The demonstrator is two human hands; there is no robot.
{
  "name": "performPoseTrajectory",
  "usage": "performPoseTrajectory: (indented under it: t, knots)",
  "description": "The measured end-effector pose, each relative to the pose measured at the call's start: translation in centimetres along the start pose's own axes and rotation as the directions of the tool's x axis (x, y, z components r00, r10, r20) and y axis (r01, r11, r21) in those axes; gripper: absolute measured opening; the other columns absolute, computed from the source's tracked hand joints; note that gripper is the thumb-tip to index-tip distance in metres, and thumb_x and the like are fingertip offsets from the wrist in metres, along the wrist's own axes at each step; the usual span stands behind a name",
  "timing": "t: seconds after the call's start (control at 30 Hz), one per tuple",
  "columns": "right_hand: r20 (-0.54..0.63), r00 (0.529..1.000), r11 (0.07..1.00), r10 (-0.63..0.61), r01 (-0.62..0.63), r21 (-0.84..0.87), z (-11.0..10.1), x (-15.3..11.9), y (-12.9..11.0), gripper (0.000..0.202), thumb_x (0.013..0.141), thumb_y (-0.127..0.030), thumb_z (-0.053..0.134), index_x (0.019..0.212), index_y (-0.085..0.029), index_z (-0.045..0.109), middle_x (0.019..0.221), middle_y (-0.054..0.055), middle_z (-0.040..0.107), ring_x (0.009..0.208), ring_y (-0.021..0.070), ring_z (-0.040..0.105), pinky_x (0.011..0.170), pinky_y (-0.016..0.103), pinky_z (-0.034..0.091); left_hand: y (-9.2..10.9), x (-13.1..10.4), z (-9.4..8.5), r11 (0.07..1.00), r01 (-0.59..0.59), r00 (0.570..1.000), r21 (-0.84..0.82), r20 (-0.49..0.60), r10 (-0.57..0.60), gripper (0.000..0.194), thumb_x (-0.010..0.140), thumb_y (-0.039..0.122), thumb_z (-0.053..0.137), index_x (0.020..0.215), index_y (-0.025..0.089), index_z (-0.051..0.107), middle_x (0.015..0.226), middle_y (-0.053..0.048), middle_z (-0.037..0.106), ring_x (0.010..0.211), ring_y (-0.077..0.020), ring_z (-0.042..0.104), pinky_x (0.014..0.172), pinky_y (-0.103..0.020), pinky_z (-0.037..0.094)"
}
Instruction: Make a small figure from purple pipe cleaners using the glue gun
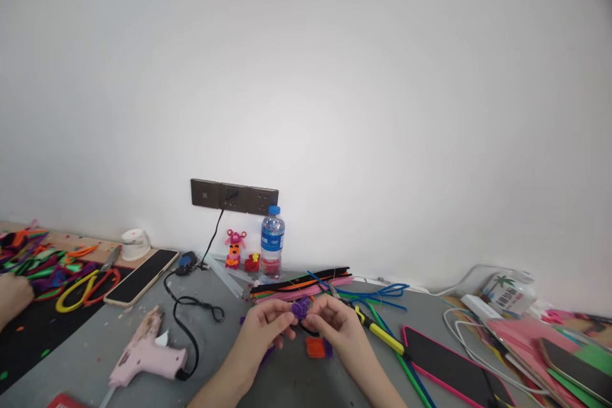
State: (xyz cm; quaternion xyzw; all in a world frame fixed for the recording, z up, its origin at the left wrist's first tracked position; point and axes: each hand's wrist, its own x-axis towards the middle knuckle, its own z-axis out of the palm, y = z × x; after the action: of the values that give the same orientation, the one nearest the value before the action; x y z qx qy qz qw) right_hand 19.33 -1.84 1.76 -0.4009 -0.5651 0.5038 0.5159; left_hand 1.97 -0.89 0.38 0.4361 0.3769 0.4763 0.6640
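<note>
A small curled purple piece (301, 308) is pinched between my two hands above the grey table (296, 382). My left hand (266, 330) grips it from the left with thumb and fingers. From the right, my right hand (335, 324) holds its other side between thumb and forefinger. Just below my right hand lies an orange piece (315, 348) with a purple edge. Behind my hands is a bundle of black, orange and pink fuzzy sticks (301, 284). Yellow-handled pliers (382, 335) lie beside my right hand.
A pink glue gun (150, 355), a phone (142, 276) and scissors (90, 287) lie left. A water bottle (272, 245) stands behind near small figures (234, 250). Another person's hand (14, 296) is at far left. A pink-edged tablet (454, 366) and papers (530, 347) lie right.
</note>
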Motion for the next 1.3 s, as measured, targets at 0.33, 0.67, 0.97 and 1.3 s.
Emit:
performPoseTrajectory:
  t: [0.33,0.67,0.97,1.3]
  knots:
    - [0.135,0.990,0.994,-0.040,0.053,-0.095,0.2,-0.4,-0.2,0.029,0.077,-0.044,0.070,0.073,-0.017,0.060,0.065,0.000,0.060,0.061,0.0151,0.056,0.058,0.026,0.042,0.1,-0.4,0.3,0.989,-0.006,0.994,0.150,0.112,-0.011,0.044,0.063,0.054,0.077,0.062,0.012,0.065,0.056,-0.003,0.065,0.043,-0.0059,0.042,0.042,-0.020,0.022]
    - [0.237,0.971,1.000,0.013,-0.013,-0.001,0.1,-0.6,-0.8,0.034,0.071,-0.046,0.076,0.069,-0.017,0.059,0.062,-0.004,0.052,0.052,0.0088,0.044,0.048,0.020,0.033,0.1,-1.2,0.6,0.969,-0.030,0.945,0.246,0.323,-0.053,0.041,0.066,0.051,0.075,0.060,0.012,0.065,0.056,-0.003,0.066,0.044,-0.0073,0.038,0.047,-0.022,0.023]
    - [0.351,0.933,0.994,0.082,-0.102,0.038,0.4,-1.5,-2.1,0.034,0.072,-0.050,0.074,0.081,-0.017,0.072,0.072,0.001,0.067,0.055,0.0107,0.059,0.051,0.021,0.040,1.7,-2.1,0.8,0.981,-0.018,0.900,0.193,0.431,-0.068,0.039,0.065,0.051,0.076,0.071,0.012,0.074,0.063,-0.004,0.067,0.050,-0.0100,0.046,0.051,-0.022,0.025]
    - [0.267,0.963,0.985,0.035,-0.079,0.156,0.6,-0.6,-0.3,0.037,0.063,-0.050,0.080,0.075,-0.018,0.065,0.056,-0.002,0.063,0.048,0.0127,0.062,0.046,0.021,0.040,1.0,-1.8,1.0,0.997,0.072,0.960,0.041,0.267,-0.080,0.047,0.059,0.058,0.078,0.061,0.013,0.065,0.056,-0.003,0.064,0.044,-0.0064,0.040,0.046,-0.021,0.021]
